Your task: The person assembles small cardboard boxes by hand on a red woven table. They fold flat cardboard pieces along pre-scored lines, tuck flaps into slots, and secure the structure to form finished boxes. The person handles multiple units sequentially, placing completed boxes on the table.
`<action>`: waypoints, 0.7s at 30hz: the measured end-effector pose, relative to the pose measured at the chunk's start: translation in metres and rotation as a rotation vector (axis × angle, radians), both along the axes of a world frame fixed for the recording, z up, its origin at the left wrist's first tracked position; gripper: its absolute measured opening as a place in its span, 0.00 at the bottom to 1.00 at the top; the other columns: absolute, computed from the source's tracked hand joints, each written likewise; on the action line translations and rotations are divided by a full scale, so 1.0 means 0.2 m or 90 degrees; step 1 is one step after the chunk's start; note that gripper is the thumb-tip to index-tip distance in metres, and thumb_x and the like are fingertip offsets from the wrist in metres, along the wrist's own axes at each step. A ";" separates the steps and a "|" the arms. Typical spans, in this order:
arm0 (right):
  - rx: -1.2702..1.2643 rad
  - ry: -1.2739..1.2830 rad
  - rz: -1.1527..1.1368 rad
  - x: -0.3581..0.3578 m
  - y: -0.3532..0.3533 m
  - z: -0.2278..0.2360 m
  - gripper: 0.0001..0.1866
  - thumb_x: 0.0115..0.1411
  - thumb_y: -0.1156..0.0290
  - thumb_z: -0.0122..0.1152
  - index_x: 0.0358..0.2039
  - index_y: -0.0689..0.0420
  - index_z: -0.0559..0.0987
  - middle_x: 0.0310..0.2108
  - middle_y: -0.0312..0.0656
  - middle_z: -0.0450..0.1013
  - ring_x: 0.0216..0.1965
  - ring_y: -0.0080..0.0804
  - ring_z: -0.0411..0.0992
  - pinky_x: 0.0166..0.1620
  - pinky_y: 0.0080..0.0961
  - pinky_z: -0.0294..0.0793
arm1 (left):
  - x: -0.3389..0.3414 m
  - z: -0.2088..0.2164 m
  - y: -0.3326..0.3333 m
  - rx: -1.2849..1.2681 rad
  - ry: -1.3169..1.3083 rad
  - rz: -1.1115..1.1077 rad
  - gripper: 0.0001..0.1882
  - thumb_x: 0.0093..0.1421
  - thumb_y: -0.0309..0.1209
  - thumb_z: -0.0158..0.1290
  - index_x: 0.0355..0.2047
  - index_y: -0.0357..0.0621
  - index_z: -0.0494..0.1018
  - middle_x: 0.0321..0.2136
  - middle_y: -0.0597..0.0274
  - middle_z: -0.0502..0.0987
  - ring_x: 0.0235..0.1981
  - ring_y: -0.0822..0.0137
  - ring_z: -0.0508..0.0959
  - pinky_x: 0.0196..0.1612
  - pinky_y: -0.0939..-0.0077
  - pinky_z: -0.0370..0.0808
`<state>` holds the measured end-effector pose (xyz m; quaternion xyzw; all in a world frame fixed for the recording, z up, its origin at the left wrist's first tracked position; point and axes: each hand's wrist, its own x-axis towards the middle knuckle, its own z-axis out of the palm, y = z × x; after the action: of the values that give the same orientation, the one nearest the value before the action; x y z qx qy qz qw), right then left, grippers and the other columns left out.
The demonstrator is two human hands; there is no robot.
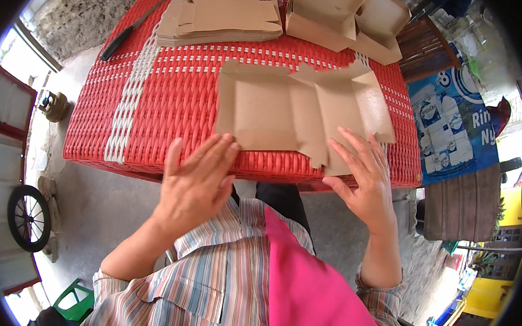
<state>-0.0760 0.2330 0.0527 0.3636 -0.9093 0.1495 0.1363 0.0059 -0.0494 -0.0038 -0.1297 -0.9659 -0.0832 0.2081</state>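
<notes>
A brown cardboard box blank (270, 113) lies unfolded on the red woven table (174, 110), its side flaps partly raised along the creases. My left hand (197, 174) is at the table's front edge, its fingertips by the blank's near left corner; the fingers are stretched out and hold nothing. Over the blank's near right part, my right hand (362, 175) has its fingers spread, the fingertips on or just above the cardboard. Whether they press on it I cannot tell.
Behind the blank is a stack of flat box blanks (222, 11). Folded open boxes (323, 23) stand at the back right. A dark-handled knife (128, 32) lies at the back left. To the right hangs a blue printed banner (449, 121) beside a wooden bench (426, 47).
</notes>
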 end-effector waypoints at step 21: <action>-0.025 -0.134 0.162 -0.14 -0.09 0.00 0.11 0.57 0.74 0.60 0.41 0.53 0.82 0.33 0.41 0.78 0.37 0.37 0.76 0.63 0.45 0.63 | -0.17 0.13 0.20 0.040 -0.015 -0.142 0.15 0.55 0.33 0.60 0.42 0.43 0.78 0.42 0.63 0.77 0.48 0.65 0.77 0.66 0.52 0.52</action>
<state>-0.1038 0.2152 0.0526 0.4555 -0.8620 0.2207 0.0270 -0.0273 -0.0097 0.0225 -0.2290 -0.9447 -0.1374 0.1902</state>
